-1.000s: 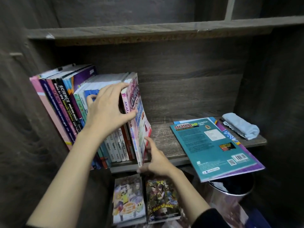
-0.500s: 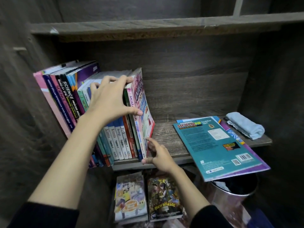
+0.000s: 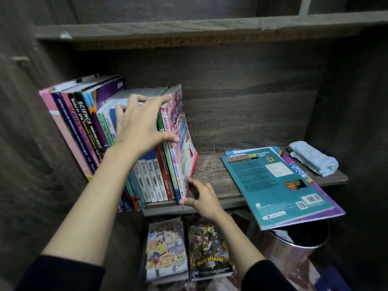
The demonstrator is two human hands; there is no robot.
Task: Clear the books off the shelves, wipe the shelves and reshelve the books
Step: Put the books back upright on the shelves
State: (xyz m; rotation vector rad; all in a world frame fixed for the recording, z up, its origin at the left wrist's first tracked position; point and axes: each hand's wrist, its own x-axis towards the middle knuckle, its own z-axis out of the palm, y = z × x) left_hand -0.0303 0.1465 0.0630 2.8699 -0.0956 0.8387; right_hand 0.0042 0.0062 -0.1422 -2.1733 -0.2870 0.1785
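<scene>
Setting: dark grey wood-grain shelf unit; middle shelf [image 3: 214, 177] in view, another board above it.

- Row of upright paperback schoolbooks [image 3: 84, 122]: left end of the shelf, leaning left against the side wall, spines outward.
- Pink-covered end book [image 3: 182, 131]: last on the right of that row, tilted.
- Left hand [image 3: 140, 124]: spread across the row, fingers hooked over the top edges, thumb on the end book's spine.
- Right hand [image 3: 201, 198]: at the front edge of the shelf, fingers and thumb pinching the end book's lower corner.
- Teal paperback [image 3: 277, 185]: flat on a purple book [image 3: 327, 198], right half, both overhanging the front edge.
- Folded light-blue cloth [image 3: 312, 158]: right end of the shelf.
- Two comic books [image 3: 165, 248]: side by side below the shelf.
- Shiny metal bin [image 3: 294, 248]: below the right end.
</scene>
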